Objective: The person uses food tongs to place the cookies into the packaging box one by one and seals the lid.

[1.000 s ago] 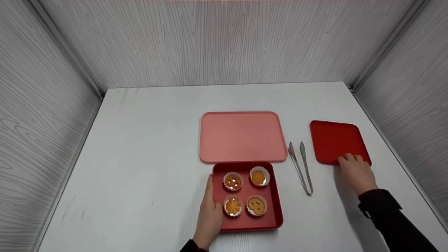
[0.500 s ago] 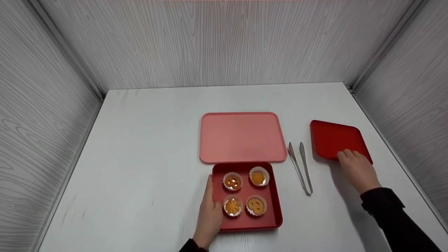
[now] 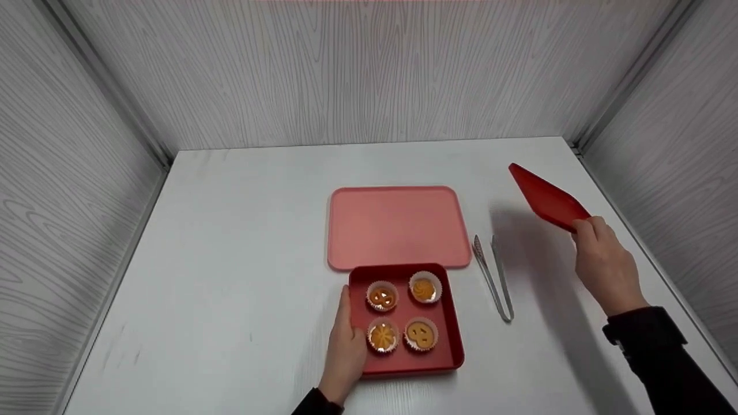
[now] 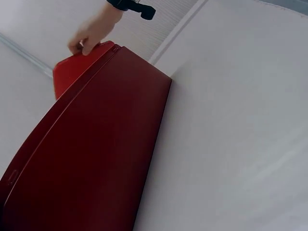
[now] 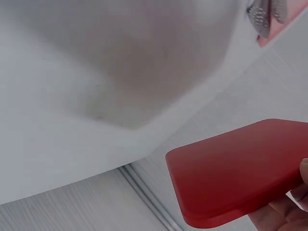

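Note:
My left hand [image 3: 345, 346] grips the left wall of a square red box [image 3: 452, 346]. Inside the box lie several cookies in paper cups, among them a flower-shaped cookie [image 3: 383, 338] and a pretzel-shaped cookie [image 3: 420, 335]. In the left wrist view, the dark red outer side of the box [image 4: 106, 125] fills much of the picture, and the fingers are hidden. At the right, my right hand [image 3: 608, 265] pinches the near edge of a flat red lid [image 3: 548, 199], which hangs tilted above the table. The right wrist view shows the lid's smooth face [image 5: 236, 168] and part of the fingers [image 5: 279, 214].
A pink tray [image 3: 398, 227] lies just beyond the box. Metal tongs [image 3: 497, 282] rest, jaws apart, between the box and my right hand. Grey wood-grain panels [image 3: 369, 75] wall the white table [image 3: 219, 259] at the back and both sides.
My right hand has raised the red lid off the table and tilted it, its far corner up. The left hand stays at the box, which has barely shifted.

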`<state>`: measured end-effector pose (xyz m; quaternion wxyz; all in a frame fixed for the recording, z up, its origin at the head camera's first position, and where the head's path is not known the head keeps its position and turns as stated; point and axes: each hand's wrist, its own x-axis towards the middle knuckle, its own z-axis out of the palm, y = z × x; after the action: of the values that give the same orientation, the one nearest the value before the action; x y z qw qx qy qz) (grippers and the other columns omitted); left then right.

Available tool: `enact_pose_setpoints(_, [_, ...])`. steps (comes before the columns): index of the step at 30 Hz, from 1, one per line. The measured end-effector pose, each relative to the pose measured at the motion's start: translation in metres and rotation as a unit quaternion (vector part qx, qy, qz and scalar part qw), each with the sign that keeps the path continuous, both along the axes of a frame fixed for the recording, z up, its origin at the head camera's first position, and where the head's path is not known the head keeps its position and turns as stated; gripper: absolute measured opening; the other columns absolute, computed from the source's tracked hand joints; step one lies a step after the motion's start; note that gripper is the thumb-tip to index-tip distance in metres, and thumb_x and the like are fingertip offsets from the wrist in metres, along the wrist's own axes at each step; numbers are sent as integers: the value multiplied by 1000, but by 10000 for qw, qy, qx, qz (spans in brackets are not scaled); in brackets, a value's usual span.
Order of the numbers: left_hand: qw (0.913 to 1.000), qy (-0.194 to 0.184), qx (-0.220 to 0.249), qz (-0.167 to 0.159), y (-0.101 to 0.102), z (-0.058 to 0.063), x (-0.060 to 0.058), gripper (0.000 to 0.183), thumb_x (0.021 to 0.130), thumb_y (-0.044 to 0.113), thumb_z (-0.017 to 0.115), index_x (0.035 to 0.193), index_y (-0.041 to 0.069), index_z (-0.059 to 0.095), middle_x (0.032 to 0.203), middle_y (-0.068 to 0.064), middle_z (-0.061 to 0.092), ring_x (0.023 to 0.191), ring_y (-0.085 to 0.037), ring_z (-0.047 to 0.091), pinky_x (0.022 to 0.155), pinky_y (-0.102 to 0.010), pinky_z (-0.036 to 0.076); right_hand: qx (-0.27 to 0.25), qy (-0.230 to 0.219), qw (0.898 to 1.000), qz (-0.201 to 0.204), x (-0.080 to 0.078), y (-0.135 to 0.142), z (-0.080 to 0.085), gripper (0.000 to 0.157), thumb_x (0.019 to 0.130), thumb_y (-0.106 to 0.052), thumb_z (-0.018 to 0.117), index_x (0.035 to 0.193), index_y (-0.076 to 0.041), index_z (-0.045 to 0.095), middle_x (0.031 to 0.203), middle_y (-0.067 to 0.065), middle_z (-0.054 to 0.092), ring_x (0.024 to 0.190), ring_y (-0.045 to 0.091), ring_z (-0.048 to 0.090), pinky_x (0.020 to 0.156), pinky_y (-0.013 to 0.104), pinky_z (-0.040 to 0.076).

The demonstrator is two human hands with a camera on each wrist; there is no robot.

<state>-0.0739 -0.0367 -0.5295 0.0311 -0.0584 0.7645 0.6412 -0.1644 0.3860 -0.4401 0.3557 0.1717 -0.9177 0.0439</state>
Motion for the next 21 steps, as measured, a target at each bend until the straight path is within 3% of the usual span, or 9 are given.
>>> enact_pose_setpoints(10, [10000, 4, 38, -53, -1, 0, -6, 78, 94, -11, 35, 165, 7, 10, 171, -12, 15, 156, -28, 12, 126, -50, 13, -99, 454, 9945, 941, 16, -55, 48, 27, 90, 10, 68, 113, 4, 57, 100, 25, 54, 57, 34, 56, 43, 47, 51])
enact_pose_setpoints(15, [9998, 148, -85, -91, -3, 0, -10, 76, 94, -12, 34, 164, 4, 10, 170, -12, 16, 156, -27, 13, 126, -49, 15, -275, 345, 9867, 1565, 21, -81, 63, 14, 103, -3, 56, 116, 1, 58, 103, 22, 56, 54, 27, 53, 43, 40, 47])
enact_pose_setpoints(18, [9994, 298, -186, -73, -4, -1, -12, 73, 95, -11, 34, 164, 2, 11, 169, -15, 18, 156, -29, 15, 125, -50, 16, -371, 210, 9813, 1875, 21, -96, 72, 21, 108, -12, 47, 118, 0, 60, 105, 20, 57, 57, 24, 53, 45, 37, 47])
enact_pose_setpoints(21, [9990, 348, -261, -66, -5, -2, -14, 69, 99, -8, 35, 164, 2, 12, 169, -15, 21, 155, -29, 17, 125, -50, 18, -414, 45, 9771, 2087, 20, -110, 80, 19, 104, -5, 53, 121, 0, 60, 106, 18, 56, 61, 22, 54, 49, 36, 48])
